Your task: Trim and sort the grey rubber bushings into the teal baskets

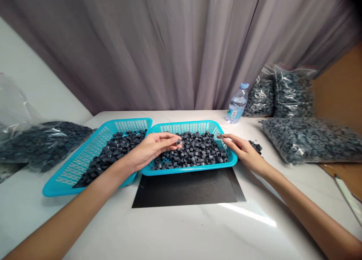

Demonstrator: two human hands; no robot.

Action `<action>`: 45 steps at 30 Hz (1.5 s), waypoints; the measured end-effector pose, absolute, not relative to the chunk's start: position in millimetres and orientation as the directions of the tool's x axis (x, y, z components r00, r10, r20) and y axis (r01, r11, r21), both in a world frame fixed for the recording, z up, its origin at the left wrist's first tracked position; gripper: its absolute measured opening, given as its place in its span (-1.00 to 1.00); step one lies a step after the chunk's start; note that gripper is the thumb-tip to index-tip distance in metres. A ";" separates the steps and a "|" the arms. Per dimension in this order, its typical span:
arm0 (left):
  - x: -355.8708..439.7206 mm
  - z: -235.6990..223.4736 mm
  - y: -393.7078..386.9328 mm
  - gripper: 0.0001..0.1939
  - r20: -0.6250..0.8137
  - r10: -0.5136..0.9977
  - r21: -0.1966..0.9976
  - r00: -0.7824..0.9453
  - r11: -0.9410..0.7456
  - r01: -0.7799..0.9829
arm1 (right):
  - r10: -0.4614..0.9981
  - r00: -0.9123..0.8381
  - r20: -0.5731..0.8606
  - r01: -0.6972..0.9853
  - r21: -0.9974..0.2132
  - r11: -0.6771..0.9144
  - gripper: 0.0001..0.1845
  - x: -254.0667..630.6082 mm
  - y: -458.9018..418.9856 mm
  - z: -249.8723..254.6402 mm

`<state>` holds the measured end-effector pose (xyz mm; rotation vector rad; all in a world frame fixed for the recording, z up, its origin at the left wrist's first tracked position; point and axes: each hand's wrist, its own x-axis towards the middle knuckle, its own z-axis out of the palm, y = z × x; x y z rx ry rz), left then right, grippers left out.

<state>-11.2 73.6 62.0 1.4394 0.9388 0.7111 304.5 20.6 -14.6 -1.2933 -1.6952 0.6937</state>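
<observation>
Two turquoise plastic baskets sit side by side on the white table. The right basket (198,169) is full of small dark grey ring-shaped parts (195,150). The left basket (68,173) holds a smaller heap of the same rings (113,150). My left hand (154,147) reaches over the right basket and pinches one ring (178,142) at its fingertips. My right hand (240,149) rests at that basket's right rim, fingers together on a small ring (219,136).
A black sheet (186,188) lies under the right basket's front. A few loose rings (256,145) lie beside my right hand. A water bottle (237,103) stands at the back. Clear bags of rings lie at the right (308,139), back right (291,94) and left (42,139).
</observation>
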 end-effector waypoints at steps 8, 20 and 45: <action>-13.5 59.3 76.2 -0.87 -0.145 0.891 0.989 0.431 0.145 0.033 | 0.949 -0.090 0.302 0.450 -0.838 0.309 -0.53 304.7 20.8 -15.9; -31.3 80.1 62.8 -0.74 -0.075 0.948 0.981 0.310 0.014 0.196 | 0.945 -0.091 0.316 0.456 -0.830 0.321 -0.52 302.6 20.9 -15.8; 45.1 80.3 68.6 -0.23 -0.173 0.627 0.343 0.759 -0.684 0.644 | 0.938 -0.115 0.326 0.407 -0.846 0.344 -0.53 300.3 24.4 -14.3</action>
